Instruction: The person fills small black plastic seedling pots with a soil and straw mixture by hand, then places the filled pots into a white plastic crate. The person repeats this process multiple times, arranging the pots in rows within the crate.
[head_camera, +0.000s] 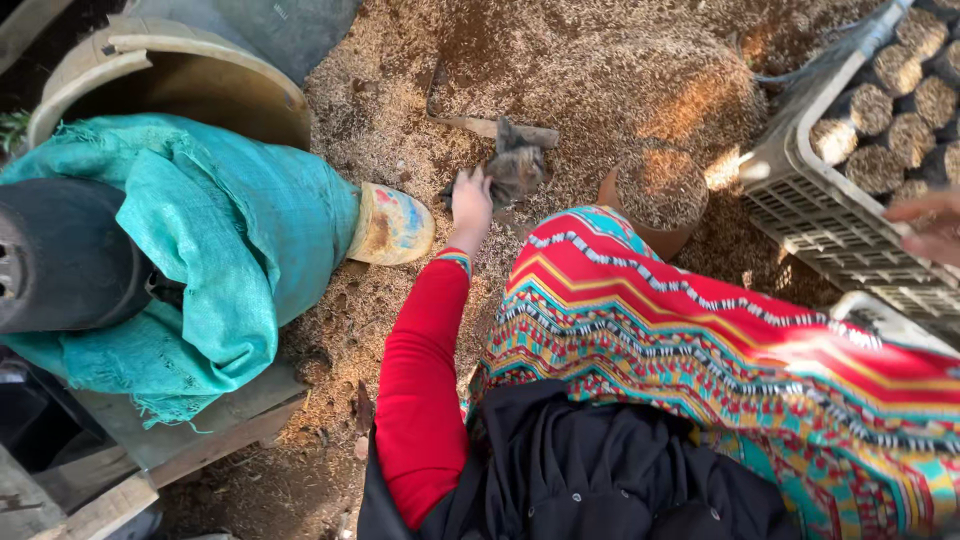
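My left hand (472, 205), in a red sleeve, reaches forward and grips a small, limp dark bag (516, 168) lying on a mound of rice husk (590, 70). Just right of the bag stands a round brown pot (660, 192) filled with husk to its brim. My right hand (932, 226) shows blurred at the right edge, over the rim of a grey plastic crate (800, 190); whether it holds anything is unclear. Several husk-filled dark bags (880, 100) stand upright in the crate. My patterned red skirt (700, 340) fills the lower right.
A teal cloth (230, 230) is draped over a dark drum (60, 255) at left, with a paint-stained tin (392, 226) beside it. A beige bucket (170, 70) stands behind. A wooden stick (500, 128) lies on the husk. Wooden boards (180, 440) are at lower left.
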